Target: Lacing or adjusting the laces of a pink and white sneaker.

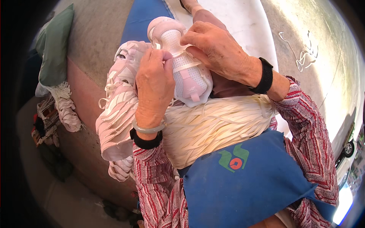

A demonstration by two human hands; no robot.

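At the far left, well apart from the grip, stood a green sack [57,49], and a stack of pale pieces [67,110] was just below it. Nearer, directly beside the left wrist, there was a pile of shoe uppers [118,108], pink and white, laid closely one over another, with thin lace ends sticking out.

The left hand [154,81] had its thumb and forefinger pressed together, pinching a cream lace [178,54]. Between the two hands, just under the fingertips, was one shoe upper [173,38]. Its far end was rounded, in soft pink; the middle was of white mesh with small holes; the near part was also white mesh, with a pink strip along it and a small pink loop at the edge closest to the person. The lace passed across the mesh, narrow and flat.

The right hand [224,51] had its fingers curled and its thumb and forefinger closed on the same lace. Below the grip, between the forearms, lay a thick bundle of cream laces [220,121], and nearer to the person, a blue cloth [243,186]. To the right, well away from the grip, some loose white cords [303,59] lay on the floor.
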